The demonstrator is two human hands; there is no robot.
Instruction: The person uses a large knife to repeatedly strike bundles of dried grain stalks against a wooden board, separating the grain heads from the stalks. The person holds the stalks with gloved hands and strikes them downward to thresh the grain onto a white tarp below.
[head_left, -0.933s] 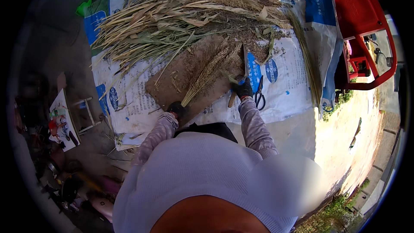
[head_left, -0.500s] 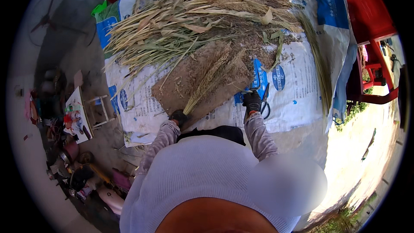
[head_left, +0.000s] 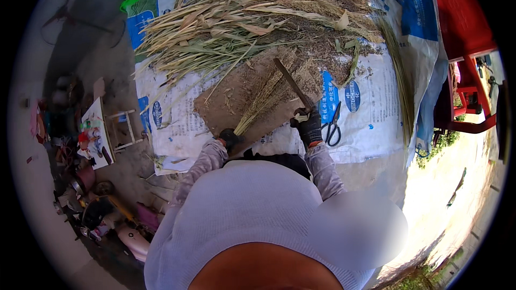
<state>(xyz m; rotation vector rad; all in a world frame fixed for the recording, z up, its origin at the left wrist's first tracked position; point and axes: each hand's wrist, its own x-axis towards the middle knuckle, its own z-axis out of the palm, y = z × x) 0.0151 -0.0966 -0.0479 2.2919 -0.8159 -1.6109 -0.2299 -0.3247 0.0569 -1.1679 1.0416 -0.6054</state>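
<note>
My left hand (head_left: 229,138), in a dark glove, is closed round the stalk ends of a small bunch of dry seed-head stalks (head_left: 262,100). The bunch lies slantwise on a brown board (head_left: 215,108), its heads pointing away to the right. My gloved right hand (head_left: 309,129) grips a long, flat, dark blade-like tool (head_left: 292,81) by its paler end. That tool slants up to the left, its far end over the seed heads; whether it touches them I cannot tell. Just right of this hand lie black-handled scissors (head_left: 334,130) on the sheet.
Beyond the board spreads a large heap of dry stalks and leaves (head_left: 226,29), with loose seeds at its right. A thin stalk bundle (head_left: 399,78) lies along the right side of the white and blue sacking (head_left: 371,134). Red metal framework (head_left: 465,27) stands at the right.
My right hand has moved slightly left, and the long tool it holds now reaches over the seed heads. The scissors show more fully beside it. My left hand keeps its grip on the bunch.
</note>
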